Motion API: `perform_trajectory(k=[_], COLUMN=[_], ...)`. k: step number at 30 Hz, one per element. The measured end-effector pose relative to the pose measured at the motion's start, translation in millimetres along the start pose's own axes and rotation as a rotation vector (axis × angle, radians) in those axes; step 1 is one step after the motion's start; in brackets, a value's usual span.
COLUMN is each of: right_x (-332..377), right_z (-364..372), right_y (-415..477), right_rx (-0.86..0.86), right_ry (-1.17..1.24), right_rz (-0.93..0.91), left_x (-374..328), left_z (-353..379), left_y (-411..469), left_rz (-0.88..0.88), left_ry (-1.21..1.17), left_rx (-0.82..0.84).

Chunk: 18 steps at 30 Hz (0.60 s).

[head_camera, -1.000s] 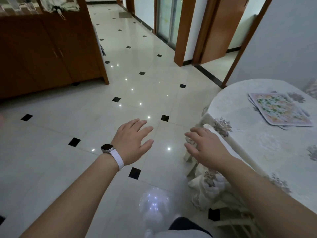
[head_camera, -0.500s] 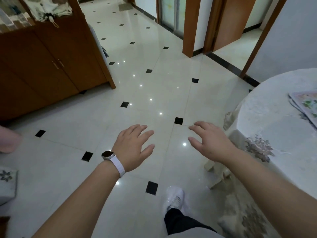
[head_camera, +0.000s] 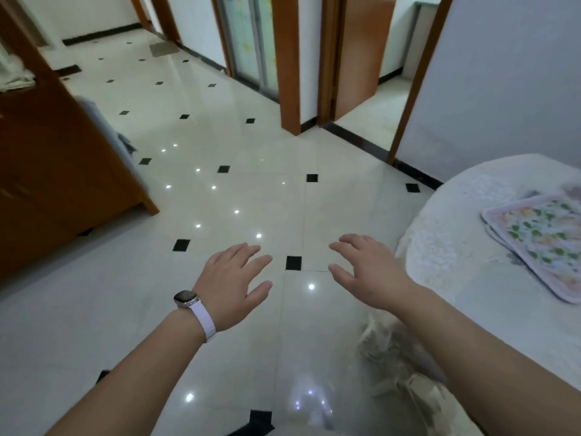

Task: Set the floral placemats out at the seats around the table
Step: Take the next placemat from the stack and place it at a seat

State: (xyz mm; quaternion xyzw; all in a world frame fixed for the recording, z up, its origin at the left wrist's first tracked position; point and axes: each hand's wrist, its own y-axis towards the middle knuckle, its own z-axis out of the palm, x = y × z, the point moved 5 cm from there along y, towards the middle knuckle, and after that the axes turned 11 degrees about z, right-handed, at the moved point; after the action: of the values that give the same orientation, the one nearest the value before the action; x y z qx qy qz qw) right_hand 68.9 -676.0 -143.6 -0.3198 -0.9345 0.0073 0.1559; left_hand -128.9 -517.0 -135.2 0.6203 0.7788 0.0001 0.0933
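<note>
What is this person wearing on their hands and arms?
The left hand and right hand wear no gloves, and no sleeves are in view. The left wrist has a watch with a rounded rectangular face, a pale metal case and a white strap.

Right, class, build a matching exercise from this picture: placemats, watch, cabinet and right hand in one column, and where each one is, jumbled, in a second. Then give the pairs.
Column one
1. placemats
2. watch
3. cabinet
4. right hand

Column two
A. at the left, standing on the floor
B. open and empty, over the floor beside the table
C. stacked on the table, at the right edge of the picture
D. on the wrist of the left hand

Pairs: 1-C, 2-D, 3-A, 4-B.
</note>
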Motion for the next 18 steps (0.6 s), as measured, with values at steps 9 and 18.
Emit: perform_trajectory(k=[9,18], right_x=[-40.4,-38.7], right_z=[-13.0,-47.7], right_y=[72.7,182.4], right_rx=[-0.103,-0.245], right_ry=[-0.031,-0.140], right_rz=[0.194,0.395], left_x=[44.4,119.6], left_z=[21.0,30.2], left_y=[141.7,302.8], left_rz=[0.253,0.508], left_ry=[-0.010,-0.050], left_rx=[-0.071,-0.060])
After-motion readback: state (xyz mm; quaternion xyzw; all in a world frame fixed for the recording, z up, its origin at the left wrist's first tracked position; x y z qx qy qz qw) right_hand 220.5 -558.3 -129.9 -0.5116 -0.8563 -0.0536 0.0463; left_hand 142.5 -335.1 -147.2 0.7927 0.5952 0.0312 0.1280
